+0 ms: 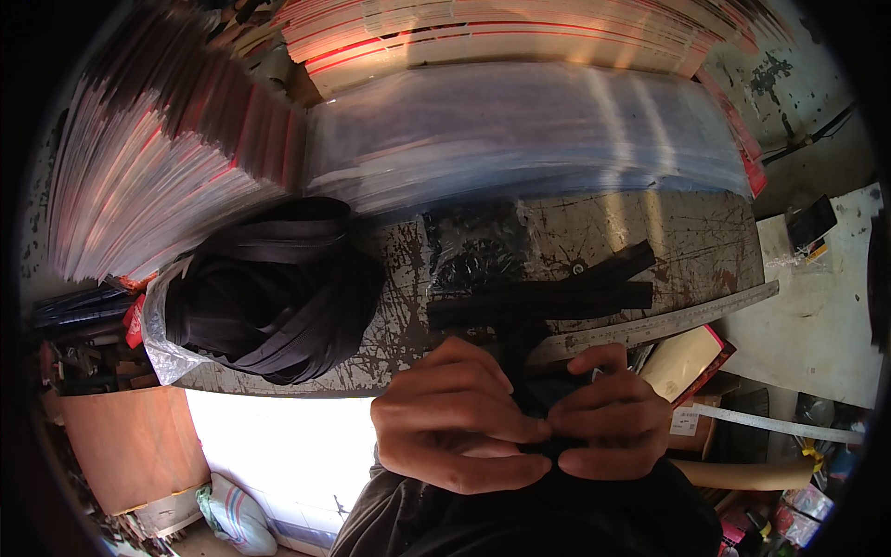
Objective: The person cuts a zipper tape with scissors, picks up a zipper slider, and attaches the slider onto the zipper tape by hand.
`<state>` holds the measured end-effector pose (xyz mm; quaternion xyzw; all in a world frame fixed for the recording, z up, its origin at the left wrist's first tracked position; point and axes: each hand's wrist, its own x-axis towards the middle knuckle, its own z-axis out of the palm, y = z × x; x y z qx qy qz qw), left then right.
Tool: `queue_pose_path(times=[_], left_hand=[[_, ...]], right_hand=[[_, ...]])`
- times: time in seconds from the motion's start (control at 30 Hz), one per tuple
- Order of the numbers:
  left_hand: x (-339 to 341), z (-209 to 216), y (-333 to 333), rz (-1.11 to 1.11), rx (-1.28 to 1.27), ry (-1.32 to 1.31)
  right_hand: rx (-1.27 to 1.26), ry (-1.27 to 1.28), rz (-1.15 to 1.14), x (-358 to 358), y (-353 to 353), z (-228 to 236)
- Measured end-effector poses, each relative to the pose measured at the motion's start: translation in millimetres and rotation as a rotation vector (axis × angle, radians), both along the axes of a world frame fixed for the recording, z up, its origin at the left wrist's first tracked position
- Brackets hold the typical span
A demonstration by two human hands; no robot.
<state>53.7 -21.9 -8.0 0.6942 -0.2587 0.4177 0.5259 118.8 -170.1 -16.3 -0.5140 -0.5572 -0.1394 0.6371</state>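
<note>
My left hand [459, 418] and my right hand [613, 415] meet close to my body, at the table's near edge. Their fingers are bent and pinched together, fingertips nearly touching. A black fabric strip [522, 345], which looks like zipper tape, runs off the table into the gap between them. The fingers hide the pinched end, and any small part there cannot be made out. More black strips [585, 295] lie crossed on the table just beyond. Left of my hands sits a big loose coil of black tape [278, 292] on clear plastic.
Beyond the strips lies a clear plastic bag [478, 246] with dark contents. A metal ruler [664, 320] slants along the right edge of the scratched table [705, 227]. Clear plastic sheets [520, 130] and tall stacks [167, 176] line the back and left. A notebook [687, 364] is at right.
</note>
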Motion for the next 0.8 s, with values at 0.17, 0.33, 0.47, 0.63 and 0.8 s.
queue_pose_path(times=[0.17, 0.33, 0.47, 0.63, 0.8], left_hand=[[-0.1, -0.9, -2.3, 0.000, -0.024, -0.020], [-0.5, -0.4, 1.0, -0.037, -0.014, -0.020], [-3.4, -0.4, 2.6, -0.030, -0.004, -0.006], [-2.4, 1.8, 4.5, -0.042, 0.041, 0.021], [-2.8, 1.0, 4.8, -0.031, 0.044, 0.035]], right_hand=[[0.029, 0.016, -0.009, -2.5, 2.4, 2.0], [0.027, -0.001, -0.003, -1.4, 2.0, 0.8], [0.014, 0.000, 0.009, -1.5, 0.7, 1.3], [0.012, -0.039, -0.021, -0.3, 0.6, 1.8], [-0.011, -0.049, -0.075, -3.0, 0.2, 2.7]])
